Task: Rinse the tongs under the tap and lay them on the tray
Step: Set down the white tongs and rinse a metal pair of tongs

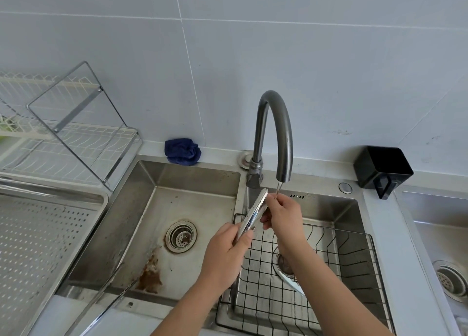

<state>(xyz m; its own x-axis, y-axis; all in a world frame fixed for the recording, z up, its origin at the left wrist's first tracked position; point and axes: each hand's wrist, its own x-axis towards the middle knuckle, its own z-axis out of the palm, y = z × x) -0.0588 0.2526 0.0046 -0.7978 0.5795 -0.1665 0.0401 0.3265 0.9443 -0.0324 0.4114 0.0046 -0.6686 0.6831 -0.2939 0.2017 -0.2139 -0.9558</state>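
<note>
Shiny metal tongs (255, 210) with toothed edges are held slanting up toward the tap spout (284, 176). My left hand (226, 253) grips their lower handle end. My right hand (283, 215) pinches the toothed upper part between its fingers, just under the spout, where a thin stream of water falls onto it. The grey arched tap (274, 130) stands on the ridge between the two basins. The perforated steel tray (45, 234) lies at the left, beside the left basin.
The left basin (192, 201) has a round drain and rust stains. A black wire basket (336, 264) sits in the right basin. A white dish rack (63, 135), a blue cloth (182, 151) and a black holder (383, 168) stand along the wall. Another sink (445, 237) is at the right.
</note>
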